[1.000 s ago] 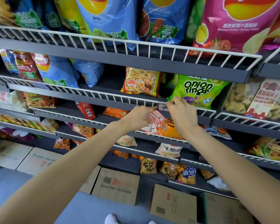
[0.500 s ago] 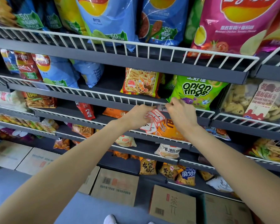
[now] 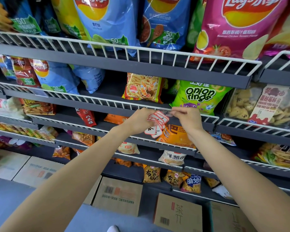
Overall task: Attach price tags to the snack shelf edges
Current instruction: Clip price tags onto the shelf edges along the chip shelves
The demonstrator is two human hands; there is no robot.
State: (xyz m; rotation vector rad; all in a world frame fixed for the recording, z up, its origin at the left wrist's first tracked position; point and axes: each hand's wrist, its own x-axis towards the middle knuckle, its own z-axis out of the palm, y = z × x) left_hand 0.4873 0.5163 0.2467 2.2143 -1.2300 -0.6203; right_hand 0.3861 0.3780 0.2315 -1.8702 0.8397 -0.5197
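- Left hand (image 3: 139, 120): fingers curled round a fanned stack of red-bordered price tags (image 3: 156, 124), held just below the shelf edge (image 3: 107, 106).
- Right hand (image 3: 188, 119): fingertips pinching one tag (image 3: 166, 113) against the wire rail, beneath the onion rings bag (image 3: 199, 96).

2 bare forearms, no sleeves, white shoe (image 3: 113, 229)
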